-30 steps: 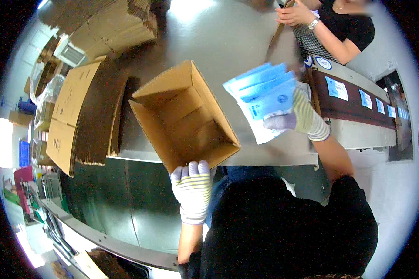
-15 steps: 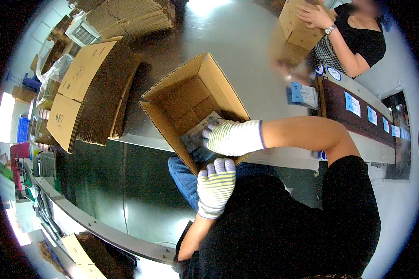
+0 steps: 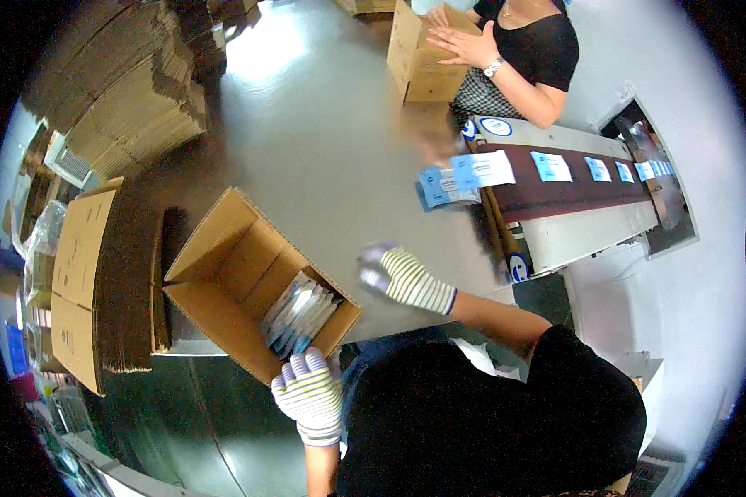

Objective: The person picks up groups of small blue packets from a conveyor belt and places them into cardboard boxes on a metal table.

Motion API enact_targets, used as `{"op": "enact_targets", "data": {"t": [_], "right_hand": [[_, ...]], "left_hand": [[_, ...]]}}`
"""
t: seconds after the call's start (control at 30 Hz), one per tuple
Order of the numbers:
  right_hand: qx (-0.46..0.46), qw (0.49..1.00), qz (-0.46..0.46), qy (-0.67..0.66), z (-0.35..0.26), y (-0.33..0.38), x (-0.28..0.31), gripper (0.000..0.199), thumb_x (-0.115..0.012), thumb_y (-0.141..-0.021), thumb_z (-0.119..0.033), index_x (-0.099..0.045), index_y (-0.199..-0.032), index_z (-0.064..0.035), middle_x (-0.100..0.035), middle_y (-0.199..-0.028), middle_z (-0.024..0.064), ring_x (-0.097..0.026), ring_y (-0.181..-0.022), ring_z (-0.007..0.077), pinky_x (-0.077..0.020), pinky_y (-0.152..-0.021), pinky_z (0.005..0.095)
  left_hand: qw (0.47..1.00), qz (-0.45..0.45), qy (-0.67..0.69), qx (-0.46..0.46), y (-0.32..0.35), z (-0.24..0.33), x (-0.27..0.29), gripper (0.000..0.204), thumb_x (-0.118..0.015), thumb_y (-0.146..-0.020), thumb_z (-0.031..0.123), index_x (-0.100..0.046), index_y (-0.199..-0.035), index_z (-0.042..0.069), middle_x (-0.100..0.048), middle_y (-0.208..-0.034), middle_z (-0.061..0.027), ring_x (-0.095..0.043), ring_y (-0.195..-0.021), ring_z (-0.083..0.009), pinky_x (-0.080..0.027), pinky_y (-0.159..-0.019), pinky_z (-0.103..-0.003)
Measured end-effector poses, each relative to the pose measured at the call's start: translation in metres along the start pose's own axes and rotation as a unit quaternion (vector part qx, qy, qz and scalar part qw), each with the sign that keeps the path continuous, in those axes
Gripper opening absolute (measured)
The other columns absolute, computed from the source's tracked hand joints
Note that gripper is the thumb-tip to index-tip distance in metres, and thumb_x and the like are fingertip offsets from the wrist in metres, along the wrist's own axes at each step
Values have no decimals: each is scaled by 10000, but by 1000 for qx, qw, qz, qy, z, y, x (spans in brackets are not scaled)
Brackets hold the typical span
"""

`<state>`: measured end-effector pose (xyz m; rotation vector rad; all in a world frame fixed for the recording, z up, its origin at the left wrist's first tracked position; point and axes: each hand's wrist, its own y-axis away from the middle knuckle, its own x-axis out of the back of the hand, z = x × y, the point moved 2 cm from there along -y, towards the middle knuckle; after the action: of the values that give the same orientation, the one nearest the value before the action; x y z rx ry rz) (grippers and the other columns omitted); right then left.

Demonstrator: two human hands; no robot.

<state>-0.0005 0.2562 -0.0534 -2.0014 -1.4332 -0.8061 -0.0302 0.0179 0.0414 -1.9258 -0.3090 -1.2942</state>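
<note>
We are finding the open cardboard box [image 3: 249,286] tilting at the near edge of the grey worktop [image 3: 323,157], its mouth facing up and toward the wearer. Inside it we are seeing a stack of flat blue-and-white packets [image 3: 300,313] lying against the lower right wall; how many there are we cannot tell, since the box flap and wall are hiding part of the stack.

The left hand [image 3: 309,396], in a striped glove, is pressing against the box's near lower corner; the fingers are curling over the edge, though the contact itself is partly covered by the glove and we cannot say how firmly it is gripping. The right hand [image 3: 394,273], gloved likewise, is hovering just beside the box's right corner, apart from it, fingers loose and holding nothing; it is blurring, so finer detail is lost.

Further off, a few loose packets [image 3: 464,178] are lying at the start of a dark conveyor belt [image 3: 572,186], with more labels spaced along it toward the rim, where the fisheye is bending them out of legibility. A second person [image 3: 526,50], cut off at the top edge, is resting both hands on another cardboard box [image 3: 419,58]. Flattened cartons [image 3: 87,273] are stacking up at the left, some fading into the dark rim.
</note>
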Motion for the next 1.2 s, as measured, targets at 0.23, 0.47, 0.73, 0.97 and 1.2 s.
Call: {"op": "enact_targets", "data": {"t": [0.23,0.47,0.73,0.97,1.2], "right_hand": [[75,982,-144,96,10,2,-21,387,-584,-874,-359,-587,-1098,-42,-570,-1173,177,-539,-1081,363,-431,-942,458],[89,980,-166,69,19,-15,-1,379,-571,-889,-385,-597,-1060,-47,-609,-1089,167,-565,-1028,371,-454,-902,476],[74,984,-93,130,47,-53,94,382,-589,-892,-386,-643,-1068,-52,-650,-1042,189,-617,-949,376,-490,-860,449],[-65,961,-104,249,126,-90,192,410,-597,-881,-358,-625,-1096,-9,-660,-1046,197,-622,-993,348,-473,-900,402],[-132,905,-206,349,145,-118,233,441,-648,-857,-324,-613,-1150,3,-653,-1100,198,-616,-1037,340,-466,-916,393]], "left_hand": [[1000,-9,14,21,0,7,1,264,-674,-768,364,-522,-749,150,-498,-674,-24,-517,-609,-204,-350,-572,-358],[999,-27,30,32,3,4,-2,253,-682,-767,353,-555,-809,139,-518,-682,-34,-526,-612,-227,-367,-575,-370],[999,25,2,20,0,4,0,262,-677,-775,366,-539,-777,143,-493,-664,-35,-511,-603,-218,-346,-568,-364],[997,-55,11,46,-1,14,11,261,-678,-787,372,-608,-892,143,-560,-724,-35,-558,-655,-217,-382,-596,-368],[998,-36,5,42,-1,7,3,262,-682,-771,369,-607,-885,145,-555,-711,-34,-551,-629,-220,-378,-576,-366]]}}
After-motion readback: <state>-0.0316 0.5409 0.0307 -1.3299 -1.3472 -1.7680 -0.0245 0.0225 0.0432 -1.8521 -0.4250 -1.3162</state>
